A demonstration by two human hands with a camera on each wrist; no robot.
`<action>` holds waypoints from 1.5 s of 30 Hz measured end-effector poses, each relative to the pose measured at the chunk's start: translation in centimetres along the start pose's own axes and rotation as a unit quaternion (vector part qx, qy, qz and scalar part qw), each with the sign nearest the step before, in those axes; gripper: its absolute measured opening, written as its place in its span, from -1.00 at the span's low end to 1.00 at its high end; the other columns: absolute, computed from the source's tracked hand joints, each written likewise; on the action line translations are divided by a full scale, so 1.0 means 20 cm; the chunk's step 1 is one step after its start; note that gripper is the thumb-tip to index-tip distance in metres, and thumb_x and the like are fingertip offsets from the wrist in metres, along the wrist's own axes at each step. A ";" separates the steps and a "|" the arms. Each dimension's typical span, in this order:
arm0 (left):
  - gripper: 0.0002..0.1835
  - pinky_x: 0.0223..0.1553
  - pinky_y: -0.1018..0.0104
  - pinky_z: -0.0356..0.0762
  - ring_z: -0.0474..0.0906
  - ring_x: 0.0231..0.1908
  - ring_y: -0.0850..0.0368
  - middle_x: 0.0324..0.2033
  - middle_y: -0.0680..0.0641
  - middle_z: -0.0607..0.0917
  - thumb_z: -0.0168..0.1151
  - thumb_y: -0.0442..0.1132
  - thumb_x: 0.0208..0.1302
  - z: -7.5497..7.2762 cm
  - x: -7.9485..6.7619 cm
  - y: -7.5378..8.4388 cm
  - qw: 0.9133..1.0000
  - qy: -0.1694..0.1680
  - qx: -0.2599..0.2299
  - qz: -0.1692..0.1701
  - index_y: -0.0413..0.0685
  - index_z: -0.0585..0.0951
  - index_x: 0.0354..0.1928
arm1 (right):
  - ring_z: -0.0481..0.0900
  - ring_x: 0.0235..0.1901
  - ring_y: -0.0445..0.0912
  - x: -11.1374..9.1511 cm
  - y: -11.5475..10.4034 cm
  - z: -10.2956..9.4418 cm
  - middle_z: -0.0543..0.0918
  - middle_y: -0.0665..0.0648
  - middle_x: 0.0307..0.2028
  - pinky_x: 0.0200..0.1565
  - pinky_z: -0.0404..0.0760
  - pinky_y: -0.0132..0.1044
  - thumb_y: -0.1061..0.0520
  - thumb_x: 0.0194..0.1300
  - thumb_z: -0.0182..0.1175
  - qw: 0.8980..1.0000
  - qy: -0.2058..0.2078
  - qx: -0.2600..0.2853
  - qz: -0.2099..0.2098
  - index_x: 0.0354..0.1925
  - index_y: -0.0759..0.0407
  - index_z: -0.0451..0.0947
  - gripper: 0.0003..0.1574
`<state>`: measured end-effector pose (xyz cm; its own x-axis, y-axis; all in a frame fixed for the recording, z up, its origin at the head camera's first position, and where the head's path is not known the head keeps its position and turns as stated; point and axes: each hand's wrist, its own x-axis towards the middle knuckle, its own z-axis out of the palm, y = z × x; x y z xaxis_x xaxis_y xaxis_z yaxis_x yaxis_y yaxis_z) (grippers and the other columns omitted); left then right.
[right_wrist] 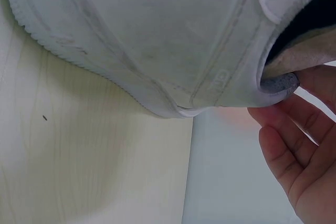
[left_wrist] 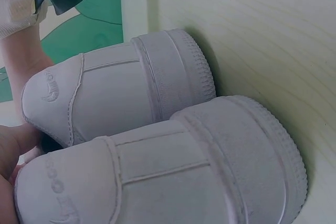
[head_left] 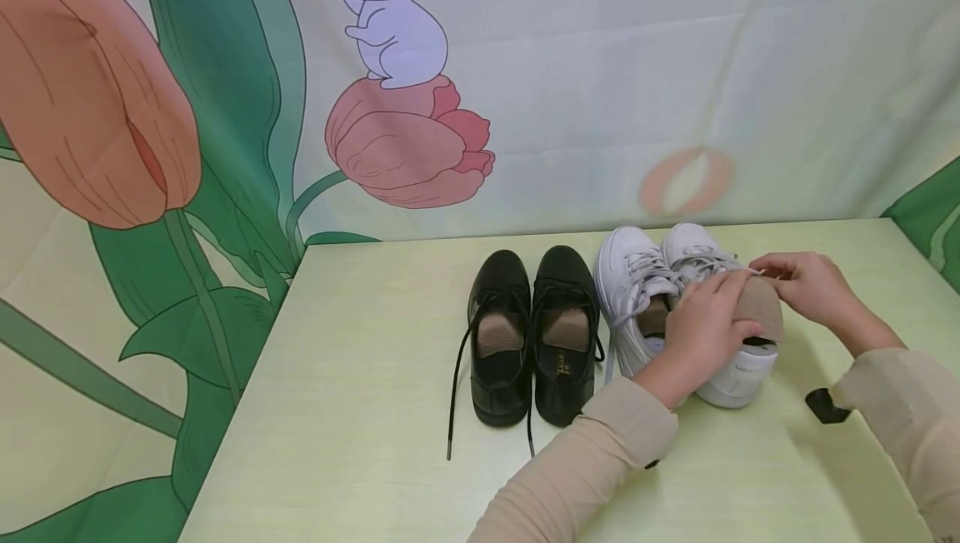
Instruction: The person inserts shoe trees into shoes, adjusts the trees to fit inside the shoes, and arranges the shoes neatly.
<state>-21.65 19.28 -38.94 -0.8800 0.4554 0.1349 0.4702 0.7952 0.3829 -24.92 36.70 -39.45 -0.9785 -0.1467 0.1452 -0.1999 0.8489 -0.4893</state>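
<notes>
A pair of white lace-up sneakers stands side by side at the right; the left sneaker [head_left: 628, 264] touches the right sneaker [head_left: 738, 376]. A beige insert [head_left: 759, 303] stands up out of the right sneaker's opening. My left hand [head_left: 701, 331] lies over the sneakers, with fingers and thumb holding the insert's left edge. On the other side, my right hand [head_left: 810, 286] pinches the right sneaker's collar rim, close to the insert. In the right wrist view, its fingertips [right_wrist: 291, 90] meet at the grey-lined collar. The left wrist view shows both heels [left_wrist: 115, 90], with the left hand mostly hidden.
Left of the sneakers stand two black lace-up shoes [head_left: 498, 385] with beige pieces inside and loose laces trailing. All stand on a pale wood-grain table [head_left: 360, 410]. A printed cloth [head_left: 562, 110] with tulips hangs behind. A black wrist mount [head_left: 827, 406] sits at the right sleeve.
</notes>
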 end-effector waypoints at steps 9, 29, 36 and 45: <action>-0.36 0.03 0.46 0.33 0.28 0.15 0.29 0.18 0.31 0.30 0.07 0.17 0.08 0.01 0.00 0.00 1.000 0.000 -0.004 0.003 0.38 0.18 0.24 | 0.55 -0.45 0.09 0.00 0.00 0.00 0.62 0.38 -0.39 -0.47 0.44 -0.28 0.33 0.10 0.08 1.000 -0.003 0.002 0.006 -0.21 0.40 0.54 -0.75; -0.37 -0.42 0.44 0.31 0.32 -0.20 0.31 -0.18 0.20 0.32 0.17 0.19 -0.04 0.01 0.03 0.04 0.998 -0.003 0.025 -0.066 0.55 0.21 0.13 | 0.55 -0.37 0.15 0.01 -0.01 0.00 0.61 0.39 -0.33 -0.44 0.47 -0.26 0.28 0.15 0.09 1.000 -0.018 0.008 0.023 -0.18 0.37 0.54 -0.75; -0.35 -0.46 0.45 0.25 0.29 -0.22 0.33 -0.21 0.24 0.36 0.17 0.28 -0.12 0.03 0.04 0.03 0.995 0.017 0.077 -0.067 0.64 0.23 0.11 | 0.55 -0.39 0.13 0.01 -0.01 0.00 0.62 0.38 -0.35 -0.45 0.47 -0.26 0.27 0.15 0.10 1.000 -0.016 0.003 0.019 -0.19 0.36 0.55 -0.75; -0.35 -0.45 0.48 0.22 0.28 -0.28 0.33 -0.26 0.22 0.36 0.17 0.27 -0.13 0.05 0.04 0.01 0.994 0.037 0.088 -0.057 0.64 0.24 0.10 | 0.55 -0.44 0.06 0.00 -0.01 0.00 0.62 0.36 -0.39 -0.47 0.45 -0.27 0.28 0.13 0.11 1.000 -0.012 0.003 0.015 -0.21 0.36 0.55 -0.76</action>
<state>-22.21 20.29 -39.67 -0.9275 0.3337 0.1686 0.3665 0.9005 0.2341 -24.96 36.54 -39.38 -0.9849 -0.1342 0.1092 -0.1711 0.8500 -0.4983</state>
